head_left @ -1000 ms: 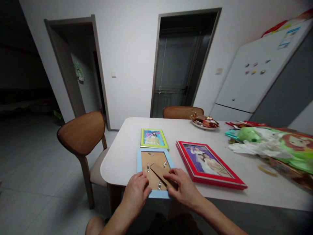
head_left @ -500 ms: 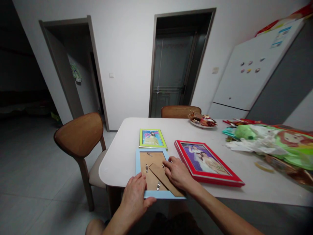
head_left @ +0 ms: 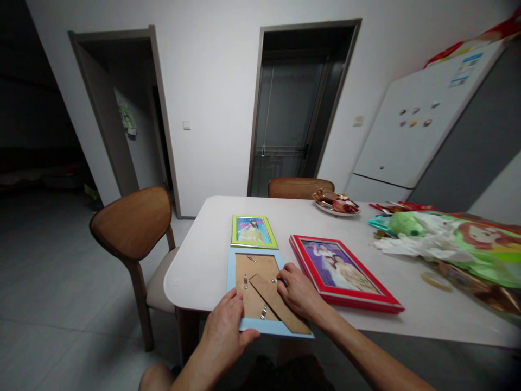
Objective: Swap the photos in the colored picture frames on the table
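A light-blue picture frame [head_left: 231, 269] lies face down at the table's front edge, its brown backing board [head_left: 256, 298] showing. A brown stand leg [head_left: 280, 307] lies slantwise on that board. Small metal clips [head_left: 245, 281] sit along the board's edges. My left hand [head_left: 226, 323] grips the frame's lower left corner, fingers on the left side and thumb along the bottom edge. At the right side, the curled fingers of my right hand [head_left: 299, 290] are at another metal clip [head_left: 274, 280], partly covering it.
Behind the blue frame lies a green picture frame [head_left: 253, 232]. Red picture frames [head_left: 345, 271] are stacked to the right. Farther right are a green plastic bag [head_left: 488, 244], a roll of tape [head_left: 436, 281] and a plate [head_left: 337, 210] of wrapped items. A wooden chair [head_left: 132, 225] stands left.
My right hand's fingers have shifted slightly right and down, exposing more of the clip beside them. My left hand stays on the frame's corner. The view has moved slightly.
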A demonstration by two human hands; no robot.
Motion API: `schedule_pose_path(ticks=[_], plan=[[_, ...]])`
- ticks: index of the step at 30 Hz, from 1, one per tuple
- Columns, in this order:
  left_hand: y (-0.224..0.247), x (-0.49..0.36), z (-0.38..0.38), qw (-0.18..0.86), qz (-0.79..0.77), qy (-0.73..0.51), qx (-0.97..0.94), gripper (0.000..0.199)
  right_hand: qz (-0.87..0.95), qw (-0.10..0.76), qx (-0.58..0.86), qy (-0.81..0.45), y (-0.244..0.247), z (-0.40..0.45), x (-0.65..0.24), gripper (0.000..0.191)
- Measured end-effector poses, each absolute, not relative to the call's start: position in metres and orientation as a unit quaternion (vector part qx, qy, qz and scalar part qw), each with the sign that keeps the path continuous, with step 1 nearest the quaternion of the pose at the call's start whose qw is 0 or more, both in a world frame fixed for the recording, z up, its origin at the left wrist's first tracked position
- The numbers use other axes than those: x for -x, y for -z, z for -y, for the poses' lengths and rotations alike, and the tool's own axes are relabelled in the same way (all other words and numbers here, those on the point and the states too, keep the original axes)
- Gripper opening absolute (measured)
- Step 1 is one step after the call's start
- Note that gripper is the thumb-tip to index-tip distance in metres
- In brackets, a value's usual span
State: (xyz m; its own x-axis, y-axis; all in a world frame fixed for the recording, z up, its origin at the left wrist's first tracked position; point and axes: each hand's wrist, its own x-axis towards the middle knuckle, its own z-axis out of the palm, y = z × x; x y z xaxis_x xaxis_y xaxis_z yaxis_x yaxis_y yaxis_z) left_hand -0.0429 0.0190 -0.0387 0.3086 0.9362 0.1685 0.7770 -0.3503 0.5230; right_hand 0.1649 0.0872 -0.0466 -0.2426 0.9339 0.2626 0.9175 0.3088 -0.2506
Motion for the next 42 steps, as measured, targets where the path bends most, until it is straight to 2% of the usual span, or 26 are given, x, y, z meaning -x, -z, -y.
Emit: schedule_pose_path(ticks=[5,9,14,19,26,30,33,38,42], plan=[[0.042,0.044,-0.020,0.183,-0.543,-0.216,-0.790,0.032,0.788,0.211,0.578,0.014,0.039,-0.082,-0.150,0.025],[0.044,0.045,-0.021,0.179,-0.542,-0.220,-0.791,0.031,0.832,0.223,0.507,-0.039,0.038,-0.079,-0.117,0.025],[0.043,0.046,-0.021,0.186,-0.536,-0.226,-0.792,0.041,0.854,0.204,0.475,-0.057,0.040,-0.082,-0.093,0.025],[0.042,0.044,-0.021,0.184,-0.536,-0.221,-0.793,0.039,0.852,0.199,0.473,-0.111,0.036,-0.081,-0.093,0.026],[0.040,0.044,-0.019,0.191,-0.542,-0.221,-0.788,0.035,0.856,0.216,0.457,-0.113,0.038,-0.084,-0.094,0.024],[0.039,0.045,-0.019,0.192,-0.543,-0.217,-0.788,0.034,0.796,0.241,0.544,-0.108,0.037,-0.113,-0.101,0.024],[0.040,0.045,-0.019,0.191,-0.543,-0.212,-0.790,0.036,0.748,0.224,0.618,-0.095,0.039,-0.139,-0.105,0.022],[0.037,0.045,-0.018,0.198,-0.551,-0.201,-0.786,0.037,0.704,0.213,0.673,-0.080,0.049,-0.165,-0.104,0.021],[0.035,0.044,-0.019,0.197,-0.555,-0.205,-0.781,0.046,0.690,0.209,0.689,-0.075,0.052,-0.171,-0.102,0.019]])
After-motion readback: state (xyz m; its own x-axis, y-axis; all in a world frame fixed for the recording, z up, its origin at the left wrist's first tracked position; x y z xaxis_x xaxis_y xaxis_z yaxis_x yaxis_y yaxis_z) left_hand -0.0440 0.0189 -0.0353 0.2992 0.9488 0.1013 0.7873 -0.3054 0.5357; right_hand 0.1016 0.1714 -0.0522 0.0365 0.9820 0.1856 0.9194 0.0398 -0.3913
